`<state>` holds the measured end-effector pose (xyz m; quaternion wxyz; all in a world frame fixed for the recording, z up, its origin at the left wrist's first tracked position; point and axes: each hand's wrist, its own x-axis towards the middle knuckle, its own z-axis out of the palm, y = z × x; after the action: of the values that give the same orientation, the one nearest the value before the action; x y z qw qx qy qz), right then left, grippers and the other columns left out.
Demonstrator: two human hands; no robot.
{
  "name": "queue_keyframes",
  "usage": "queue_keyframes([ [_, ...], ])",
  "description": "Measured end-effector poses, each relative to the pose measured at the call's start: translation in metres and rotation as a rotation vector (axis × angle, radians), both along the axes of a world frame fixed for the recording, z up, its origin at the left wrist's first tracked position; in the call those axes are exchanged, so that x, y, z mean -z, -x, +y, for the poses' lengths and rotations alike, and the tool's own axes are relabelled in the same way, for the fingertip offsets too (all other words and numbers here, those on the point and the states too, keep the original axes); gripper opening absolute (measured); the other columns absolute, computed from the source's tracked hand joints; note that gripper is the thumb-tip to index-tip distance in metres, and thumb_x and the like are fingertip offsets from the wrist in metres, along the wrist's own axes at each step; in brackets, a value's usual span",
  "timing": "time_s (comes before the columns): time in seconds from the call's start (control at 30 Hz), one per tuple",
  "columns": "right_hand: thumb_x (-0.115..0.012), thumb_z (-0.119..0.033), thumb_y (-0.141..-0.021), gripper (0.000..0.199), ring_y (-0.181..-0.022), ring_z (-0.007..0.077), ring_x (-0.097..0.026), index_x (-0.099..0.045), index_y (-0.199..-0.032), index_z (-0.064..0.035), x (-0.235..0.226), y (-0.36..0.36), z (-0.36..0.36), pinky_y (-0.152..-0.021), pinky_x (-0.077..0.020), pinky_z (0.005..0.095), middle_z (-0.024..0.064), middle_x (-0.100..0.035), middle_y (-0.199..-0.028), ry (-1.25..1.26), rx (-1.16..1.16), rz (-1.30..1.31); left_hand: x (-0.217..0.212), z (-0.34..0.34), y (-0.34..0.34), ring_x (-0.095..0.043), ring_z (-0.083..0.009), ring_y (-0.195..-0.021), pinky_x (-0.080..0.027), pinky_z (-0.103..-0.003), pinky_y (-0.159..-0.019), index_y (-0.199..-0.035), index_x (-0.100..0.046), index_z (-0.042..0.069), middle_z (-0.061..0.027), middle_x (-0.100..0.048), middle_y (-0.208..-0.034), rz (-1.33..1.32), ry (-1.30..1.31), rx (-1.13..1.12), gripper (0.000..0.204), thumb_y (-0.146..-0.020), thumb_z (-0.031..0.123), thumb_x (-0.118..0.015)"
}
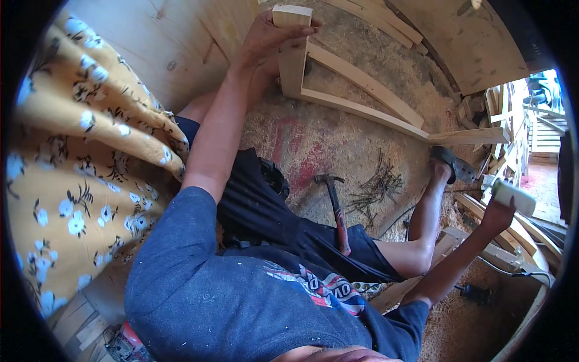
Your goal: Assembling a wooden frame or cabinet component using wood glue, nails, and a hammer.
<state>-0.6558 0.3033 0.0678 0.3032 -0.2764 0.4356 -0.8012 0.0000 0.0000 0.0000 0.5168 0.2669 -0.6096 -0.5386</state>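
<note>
The biggest piece in hand is the wooden frame (362, 99), an open assembly of pale sawn battens lying on the sawdust-covered floor (338, 145) in front of the seated person. Its long rails run from the upright post at the near corner out to the far end by the person's sandalled foot (453, 164). It looks stiff but fairly light, rough rather than slippery; the joints seem the weak points, so I would judge it better taken by a post or a corner than by the middle of a thin rail, which could flex.

The left hand (271, 36) does just that: the arm reaches straight out from the shoulder, elbow nearly locked, and the grip is closed over the top of the upright post, fingers (301, 29) curled across its end grain, thumb side behind.

The right hand (497, 211) is flung out to the side, arm extended and slightly bent, its grip shut on a short pale wood block (514, 198), a small, light offcut that sits crosswise above the palm.

Between the legs, on the floor, lies a claw hammer (335, 208) with a reddish handle, untouched, and just beside it a loose scatter of nails (377, 188). A yellow flowered cloth (78, 151) hangs to the person's left.
</note>
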Motion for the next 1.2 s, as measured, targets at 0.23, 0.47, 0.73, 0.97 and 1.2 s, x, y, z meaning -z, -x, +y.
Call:
queue_keyframes([
  [0.23,-0.072,-0.038,-0.084,0.079,-0.134,0.0475,-0.045,-0.042,-0.146,0.0022,-0.067,-0.162,-0.136,-0.118,-0.0248,0.0698,0.0267,-0.052,-0.139,0.249,-0.226,-0.141,0.011,0.005,0.022,-0.074,-0.0237,-0.090,-0.062,-0.032,-0.064,-0.112,-0.067,-0.005,-0.0202,-0.075,-0.104,0.280,-0.095,-0.134,0.030,-0.085,0.002,-0.079],
  [0.47,-0.049,-0.046,-0.093,0.073,-0.118,0.0402,-0.046,-0.038,-0.136,0.0115,-0.102,-0.317,-0.242,-0.118,-0.0220,0.0703,0.0251,-0.046,-0.118,0.453,-1.065,-0.291,0.026,-0.008,0.021,-0.071,-0.0116,-0.079,-0.057,-0.025,-0.063,-0.105,-0.069,0.001,-0.0090,-0.076,-0.092,0.129,0.047,-0.186,0.028,-0.083,0.007,-0.084],
  [0.73,-0.042,-0.033,-0.100,0.047,-0.089,0.0349,-0.064,-0.052,-0.129,0.0020,-0.086,-0.468,-0.295,-0.082,-0.0535,0.0525,0.0177,-0.064,-0.100,0.410,-0.933,-0.145,0.027,-0.010,0.022,-0.071,-0.0128,-0.089,-0.058,-0.026,-0.072,-0.111,-0.065,0.000,-0.0085,-0.075,-0.102,0.200,-0.038,-0.110,0.037,-0.080,0.005,-0.086],
  [0.97,-0.049,-0.045,-0.095,0.057,-0.082,0.0351,-0.067,-0.054,-0.124,0.0039,-0.051,-0.513,-0.333,-0.076,-0.0570,0.0493,0.0181,-0.067,-0.090,0.413,-0.921,-0.047,0.022,-0.009,0.022,-0.070,-0.0111,-0.093,-0.059,-0.028,-0.078,-0.114,-0.063,0.004,-0.0057,-0.073,-0.106,0.283,0.007,-0.117,0.040,-0.081,0.004,-0.086],
  [1.2,-0.054,-0.032,-0.098,0.050,-0.084,0.0286,-0.070,-0.051,-0.133,0.0030,-0.028,-0.517,-0.356,-0.075,-0.0599,0.0431,0.0150,-0.066,-0.091,0.622,-1.136,-0.096,0.017,-0.007,0.024,-0.067,-0.0075,-0.090,-0.058,-0.027,-0.077,-0.113,-0.065,0.005,-0.0026,-0.072,-0.103,0.324,-0.096,-0.097,0.041,-0.079,0.007,-0.088],
])
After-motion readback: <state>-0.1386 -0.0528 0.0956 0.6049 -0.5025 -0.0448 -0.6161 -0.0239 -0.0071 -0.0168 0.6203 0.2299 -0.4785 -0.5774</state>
